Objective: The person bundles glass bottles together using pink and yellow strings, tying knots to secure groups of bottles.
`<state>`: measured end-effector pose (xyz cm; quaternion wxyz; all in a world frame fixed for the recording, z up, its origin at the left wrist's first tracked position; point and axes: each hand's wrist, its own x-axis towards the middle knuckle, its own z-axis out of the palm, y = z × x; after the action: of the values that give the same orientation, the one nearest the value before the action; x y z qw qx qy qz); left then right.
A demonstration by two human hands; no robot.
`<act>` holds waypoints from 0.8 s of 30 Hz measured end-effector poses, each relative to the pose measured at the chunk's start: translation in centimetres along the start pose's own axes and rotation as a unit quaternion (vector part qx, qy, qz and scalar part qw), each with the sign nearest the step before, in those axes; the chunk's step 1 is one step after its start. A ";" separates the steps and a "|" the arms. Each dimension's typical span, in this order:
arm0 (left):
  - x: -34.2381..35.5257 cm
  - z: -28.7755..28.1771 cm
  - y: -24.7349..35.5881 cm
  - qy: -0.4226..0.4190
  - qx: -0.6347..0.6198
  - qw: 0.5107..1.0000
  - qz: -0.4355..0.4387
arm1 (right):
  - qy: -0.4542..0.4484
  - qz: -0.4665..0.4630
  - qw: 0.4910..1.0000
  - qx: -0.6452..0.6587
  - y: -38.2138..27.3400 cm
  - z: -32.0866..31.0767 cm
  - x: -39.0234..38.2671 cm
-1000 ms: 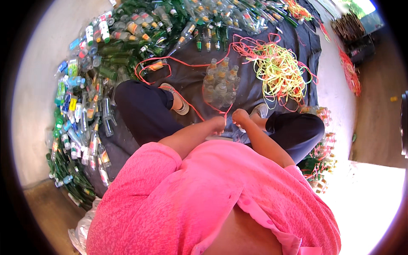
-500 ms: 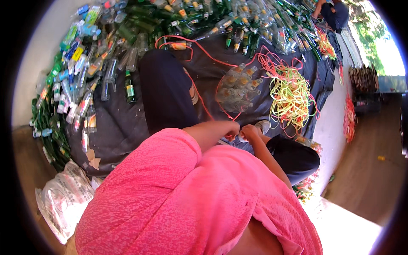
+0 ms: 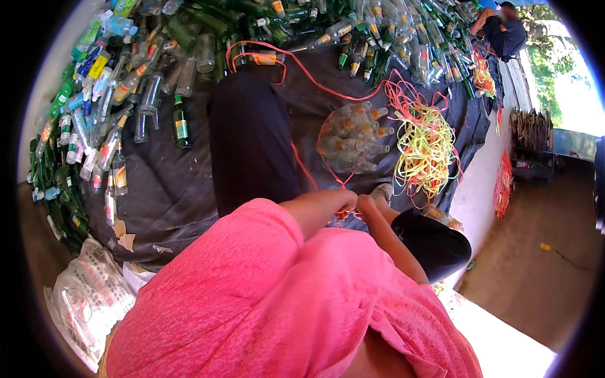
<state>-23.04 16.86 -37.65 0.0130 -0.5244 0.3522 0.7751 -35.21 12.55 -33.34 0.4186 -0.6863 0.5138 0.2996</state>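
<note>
A bundle of clear glass bottles (image 3: 354, 140) lies on the black sheet in front of me, with a thin red plastic cord (image 3: 332, 170) looped around it. Both ends of the loop run together toward my hands. My left hand (image 3: 342, 200) is closed on the red cord, a bit of which shows below the fingers. Right beside it, my right hand (image 3: 366, 204) is also closed, on the same cord; its fingertips are partly hidden. The hands almost touch, between my bent knees.
A tangled heap of yellow and red cord (image 3: 425, 151) lies to the right of the bundle. Piles of green and clear bottles (image 3: 148, 94) cover the left and far side. White plastic sacks (image 3: 88, 293) stand at lower left. Another person (image 3: 506, 31) sits at the far right.
My hands have come closer together and sit slightly lower in the picture. The whole view has shifted a little. The bundle stays in its place with the cord around it.
</note>
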 end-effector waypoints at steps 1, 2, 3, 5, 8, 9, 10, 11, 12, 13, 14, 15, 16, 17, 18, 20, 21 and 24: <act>-0.6 0.0 0.3 -0.001 0.008 1.000 0.000 | 0.002 0.065 0.985 0.157 -0.5 -0.1 -0.3; -1.3 -0.2 0.3 -0.005 0.011 1.000 0.016 | 0.011 0.124 0.937 0.326 -0.9 0.3 -0.3; -1.8 -0.3 0.3 -0.008 0.015 0.999 0.032 | -0.013 0.151 0.853 0.500 -1.0 0.6 0.0; -2.5 -0.6 -0.5 -0.017 0.026 0.998 0.053 | -0.002 -0.140 0.956 0.257 -0.2 1.0 1.5; -2.2 -0.6 -1.9 -0.027 0.017 0.995 0.095 | -0.025 -0.274 0.961 -0.035 2.0 2.5 4.6; -1.8 -0.4 -2.5 -0.028 -0.003 0.993 0.115 | -0.034 -0.258 0.959 -0.113 2.7 3.0 5.6; -1.2 -0.4 -2.8 -0.026 -0.024 0.991 0.132 | -0.041 -0.240 0.951 -0.191 3.3 3.3 6.5; -0.7 -0.1 -3.0 -0.053 -0.080 0.987 0.126 | -0.047 -0.220 0.936 -0.269 3.7 3.3 7.6; -0.3 -0.1 -3.2 -0.065 -0.083 0.988 0.116 | -0.054 -0.185 0.917 -0.350 3.9 3.5 8.2; -0.2 0.0 -3.6 -0.077 -0.086 0.988 0.102 | -0.020 -0.227 0.890 -0.395 4.0 4.1 8.4; -0.3 -0.1 -3.9 -0.081 -0.083 0.990 0.081 | -0.011 -0.257 0.894 -0.368 3.9 4.7 8.6; -0.4 -0.2 -4.0 -0.064 -0.017 0.992 0.107 | 0.001 -0.275 0.897 -0.345 3.7 5.4 8.5; -0.8 -0.3 -4.1 -0.062 -0.046 0.993 0.090 | 0.007 -0.286 0.902 -0.323 3.3 5.9 8.5; -1.1 -0.4 -4.0 -0.051 -0.066 0.994 0.064 | 0.033 -0.270 0.909 -0.316 2.8 6.4 8.5; -1.4 -0.5 -3.7 -0.042 -0.083 0.995 0.042 | 0.051 -0.247 0.916 -0.311 2.3 6.6 8.6; -1.7 -0.7 -3.0 -0.032 -0.152 0.988 -0.026 | 0.079 -0.188 0.940 -0.273 1.3 6.5 8.9; -1.9 -0.8 -2.6 -0.035 -0.194 0.979 -0.049 | 0.088 -0.153 0.954 -0.241 0.8 6.3 9.0; -2.0 -1.6 -1.4 -0.054 -0.204 0.975 -0.067 | 0.053 -0.099 0.979 -0.172 0.3 4.5 9.6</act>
<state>-20.27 17.72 -37.09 -0.0236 -0.4957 0.1496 0.8552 -32.64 12.08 -43.59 0.2940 -0.8105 0.4058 0.3034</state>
